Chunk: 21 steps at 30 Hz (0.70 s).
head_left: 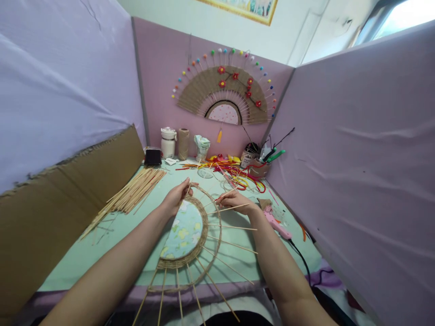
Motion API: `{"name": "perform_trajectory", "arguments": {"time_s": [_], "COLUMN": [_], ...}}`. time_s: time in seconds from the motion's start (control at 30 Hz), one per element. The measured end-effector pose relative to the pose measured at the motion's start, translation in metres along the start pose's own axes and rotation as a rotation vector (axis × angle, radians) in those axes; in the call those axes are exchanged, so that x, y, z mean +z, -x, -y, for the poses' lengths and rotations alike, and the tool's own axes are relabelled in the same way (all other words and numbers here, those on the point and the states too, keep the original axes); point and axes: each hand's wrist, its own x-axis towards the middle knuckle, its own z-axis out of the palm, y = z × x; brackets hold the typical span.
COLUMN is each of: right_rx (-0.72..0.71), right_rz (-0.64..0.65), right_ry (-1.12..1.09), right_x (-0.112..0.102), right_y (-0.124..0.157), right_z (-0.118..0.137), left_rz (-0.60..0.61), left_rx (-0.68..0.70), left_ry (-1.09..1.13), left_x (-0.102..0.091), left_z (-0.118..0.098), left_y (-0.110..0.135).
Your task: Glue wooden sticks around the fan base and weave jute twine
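Note:
A half-round fan frame (205, 226) is held tilted above the table. Its middle is blue cloth with a yellow and white flower print (181, 231), edged by a band of coiled twine (203, 235). Thin wooden sticks (233, 227) spread outward from the band, crossed by an outer arc of twine (220, 231). My left hand (176, 198) is closed on the fan's upper end, thumb up. My right hand (233, 200) pinches a stick where it meets the outer arc; something small and red shows at the fingertips.
Loose sticks (141, 188) lie left beside a cardboard sheet (84, 181). A pink glue gun (277, 224) with a black cord lies right. Coloured pipe cleaners (234, 174), a tool cup (260, 168) and a white jar (168, 144) stand behind. A finished fan (204, 88) hangs on the back panel.

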Motion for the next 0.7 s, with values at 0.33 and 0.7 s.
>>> {"name": "perform_trajectory", "arguments": {"time_s": [0.33,0.7], "right_rx": [-0.039,-0.354], "right_rz": [0.034,-0.953], "right_ry": [-0.124,-0.373], "right_x": [-0.002,-0.018], "right_y": [0.0,0.011], "right_z": [-0.001,0.033], "left_rz": [0.152,0.042], "left_rx": [-0.038,-0.081], "left_ry": [-0.058,-0.019], "left_x": [-0.003,0.008], "left_z": [-0.001,-0.008], "left_y": [-0.002,0.008]}}
